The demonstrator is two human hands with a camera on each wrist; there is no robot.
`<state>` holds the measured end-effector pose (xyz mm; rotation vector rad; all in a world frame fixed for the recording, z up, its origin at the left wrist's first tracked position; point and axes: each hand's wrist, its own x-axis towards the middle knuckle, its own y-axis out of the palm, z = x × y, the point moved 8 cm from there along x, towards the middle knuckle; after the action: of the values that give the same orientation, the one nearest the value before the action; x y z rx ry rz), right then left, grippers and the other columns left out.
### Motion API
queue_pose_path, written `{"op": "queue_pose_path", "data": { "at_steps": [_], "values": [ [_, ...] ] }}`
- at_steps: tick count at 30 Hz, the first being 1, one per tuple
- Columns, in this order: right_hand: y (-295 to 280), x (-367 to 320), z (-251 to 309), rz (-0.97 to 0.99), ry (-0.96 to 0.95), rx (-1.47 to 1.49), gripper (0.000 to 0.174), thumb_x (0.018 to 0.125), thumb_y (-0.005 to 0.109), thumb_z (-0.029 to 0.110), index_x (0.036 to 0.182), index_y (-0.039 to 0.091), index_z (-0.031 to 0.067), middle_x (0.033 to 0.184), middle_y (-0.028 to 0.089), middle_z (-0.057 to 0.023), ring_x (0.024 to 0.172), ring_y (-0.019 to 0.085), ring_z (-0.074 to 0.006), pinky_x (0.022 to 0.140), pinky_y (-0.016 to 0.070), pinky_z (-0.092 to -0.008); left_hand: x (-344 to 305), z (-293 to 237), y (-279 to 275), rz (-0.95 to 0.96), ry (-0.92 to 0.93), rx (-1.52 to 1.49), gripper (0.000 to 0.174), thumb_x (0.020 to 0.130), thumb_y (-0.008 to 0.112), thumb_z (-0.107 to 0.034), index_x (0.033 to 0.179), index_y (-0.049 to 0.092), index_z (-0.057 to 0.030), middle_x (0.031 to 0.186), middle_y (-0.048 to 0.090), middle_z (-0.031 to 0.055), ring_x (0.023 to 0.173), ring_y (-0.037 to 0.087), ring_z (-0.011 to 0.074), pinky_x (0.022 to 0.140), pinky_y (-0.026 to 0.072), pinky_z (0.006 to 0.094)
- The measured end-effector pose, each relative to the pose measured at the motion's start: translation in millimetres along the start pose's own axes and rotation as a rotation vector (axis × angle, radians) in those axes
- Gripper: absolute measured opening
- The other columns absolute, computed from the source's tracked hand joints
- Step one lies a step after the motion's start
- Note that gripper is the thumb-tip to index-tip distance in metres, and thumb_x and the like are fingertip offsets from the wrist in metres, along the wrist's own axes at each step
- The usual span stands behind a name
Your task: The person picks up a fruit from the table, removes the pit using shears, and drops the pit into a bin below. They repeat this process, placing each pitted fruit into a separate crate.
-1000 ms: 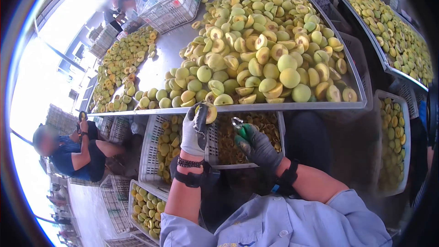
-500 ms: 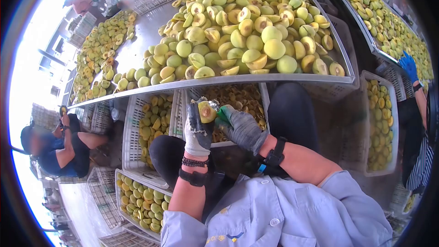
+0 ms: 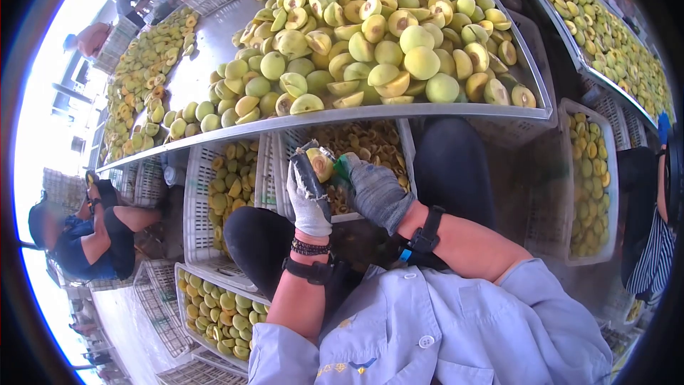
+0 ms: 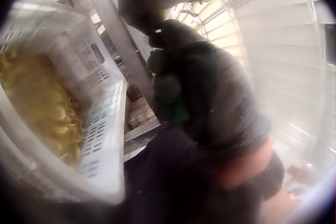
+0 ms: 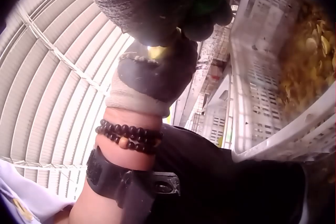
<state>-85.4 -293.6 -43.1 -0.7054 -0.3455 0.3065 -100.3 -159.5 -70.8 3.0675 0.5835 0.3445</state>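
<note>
In the head view my left hand (image 3: 308, 196), in a pale glove with dark palm covering, holds a yellow-green stone fruit half (image 3: 320, 165), cut face up. My right hand (image 3: 381, 192), in a grey knit glove, grips a green-handled pitting tool (image 3: 343, 171) right at the fruit's side. The tool's metal loop is mostly hidden by the fruit and fingers. In the left wrist view the right hand's curled fingers surround the green handle (image 4: 180, 109). The right wrist view has both hands close together, with a sliver of the fruit half (image 5: 157, 51) between them.
A metal table (image 3: 285, 121) bears a heap of fruit halves (image 3: 399, 50). Below its edge stand a white crate of fruit (image 3: 235, 178) and a crate of brownish scraps (image 3: 370, 144). More fruit fills crates at lower left and right. A seated person (image 3: 92, 235) works at left.
Both hands have come down from the table edge to over the scrap crate and drawn together. The tool, earlier apart with its loop showing, is now at the fruit half. The head view has shifted.
</note>
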Motion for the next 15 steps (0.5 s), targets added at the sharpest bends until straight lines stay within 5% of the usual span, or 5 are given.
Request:
{"op": "queue_pose_path", "data": {
  "at_steps": [2, 5, 15],
  "values": [
    [3.1, 0.7, -2.5, 0.027, 0.020, -0.009, 0.017, 0.079, 0.051, 0.018, 0.089, 0.045, 0.0051, 0.070, 0.057, -0.0166, 0.066, 0.057, -0.0342, 0.056, 0.0434, -0.0437, -0.1, 13.9, -1.3, -0.058, -0.198, -0.344, 0.029, 0.087, 0.044, -0.015, 0.112, 0.046, -0.0005, 0.104, 0.052, 0.0059, 0.091, 0.052, 0.0140, 0.081, 0.0419, 0.0250],
    [9.6, 0.0, -1.0, 0.082, -0.025, 0.012, 0.016, 0.078, 0.050, 0.015, 0.089, 0.045, 0.0040, 0.070, 0.058, -0.0170, 0.066, 0.057, -0.0344, 0.056, 0.0436, -0.0435, -0.2, 14.4, -2.2, -0.133, -0.266, -0.326, 0.027, 0.087, 0.044, -0.013, 0.111, 0.048, -0.0010, 0.102, 0.053, 0.0054, 0.090, 0.053, 0.0133, 0.079, 0.0425, 0.0245],
    [19.1, 1.9, -4.8, 0.182, -0.028, 0.196, 0.025, 0.073, 0.058, 0.014, 0.090, 0.045, 0.0011, 0.076, 0.057, -0.0191, 0.072, 0.055, -0.0377, 0.060, 0.0439, -0.0422, -3.4, 20.5, -9.1, -0.123, -0.207, -0.313, 0.028, 0.085, 0.048, -0.020, 0.106, 0.050, -0.0013, 0.096, 0.055, 0.0058, 0.083, 0.056, 0.0140, 0.072, 0.0459, 0.0248]
  ]
}}
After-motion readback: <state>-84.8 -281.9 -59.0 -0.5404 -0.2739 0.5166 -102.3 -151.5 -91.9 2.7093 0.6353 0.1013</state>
